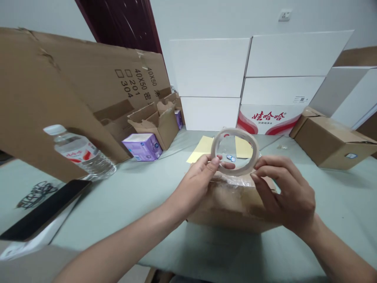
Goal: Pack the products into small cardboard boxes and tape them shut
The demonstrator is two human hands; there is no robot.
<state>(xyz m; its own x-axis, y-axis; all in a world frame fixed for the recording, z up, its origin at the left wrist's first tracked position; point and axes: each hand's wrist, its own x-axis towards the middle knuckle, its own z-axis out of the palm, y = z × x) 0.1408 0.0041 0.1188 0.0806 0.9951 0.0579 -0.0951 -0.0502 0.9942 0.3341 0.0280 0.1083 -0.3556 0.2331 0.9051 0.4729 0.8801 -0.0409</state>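
While the hands are holding it up: a roll of packing tape (233,131) is standing on edge in the air, its open core facing the wearer, just above a plastic-wrapped cardboard box (232,210).
Left hand (191,184): is clenching the roll's lower left side between thumb and fingers.
Right hand (282,192): is grasping the roll's right side, its fingertips (260,163) curling around the rim.
Between the hands: the roll is sitting level with both, and neither hand is clearly nearer.
Behind the roll: two yellow paper sheets (200,151) are lying on the surface (88,214).
Left side: a plastic water bottle (82,151) is resting before a large cardboard sheet (59,90), near a purple carton (142,146).
Right side: a brown cardboard box (332,143) is sitting beside stacked white cartons (209,67).
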